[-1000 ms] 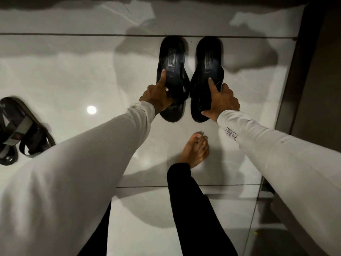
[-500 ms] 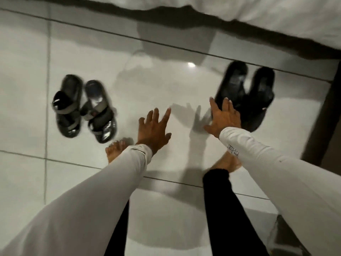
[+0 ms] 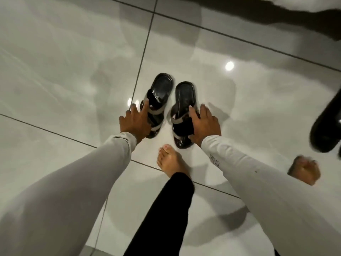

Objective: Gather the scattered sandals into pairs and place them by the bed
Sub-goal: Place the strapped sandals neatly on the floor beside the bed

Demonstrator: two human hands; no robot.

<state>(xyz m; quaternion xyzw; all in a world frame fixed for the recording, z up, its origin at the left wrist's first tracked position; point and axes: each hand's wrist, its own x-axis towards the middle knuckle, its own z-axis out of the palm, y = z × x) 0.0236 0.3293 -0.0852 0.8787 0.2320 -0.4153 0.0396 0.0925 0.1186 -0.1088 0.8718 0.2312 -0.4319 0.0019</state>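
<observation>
Two black sandals with grey straps stand side by side on the pale tiled floor, toes pointing away from me. My left hand (image 3: pixel 135 121) lies on the left strapped sandal (image 3: pixel 160 89) with fingers spread and the index finger on a strap. My right hand (image 3: pixel 203 126) covers the heel half of the right strapped sandal (image 3: pixel 184 95), fingers and thumb closed around its straps. One black slip-on sandal (image 3: pixel 324 126) is cut off by the right edge. The white bed edge (image 3: pixel 313 2) shows at the top right.
My bare left foot (image 3: pixel 171 161) stands just behind the strapped pair, and my bare right foot (image 3: pixel 304 170) is near the black slip-on. A dark shadow band runs under the bed. Glossy tiles with dark grout lines spread to the left.
My view and both hands swung left, from the black slip-on pair to the strapped pair. The hands, spread in the air half a second ago, are now down on the strapped sandals.
</observation>
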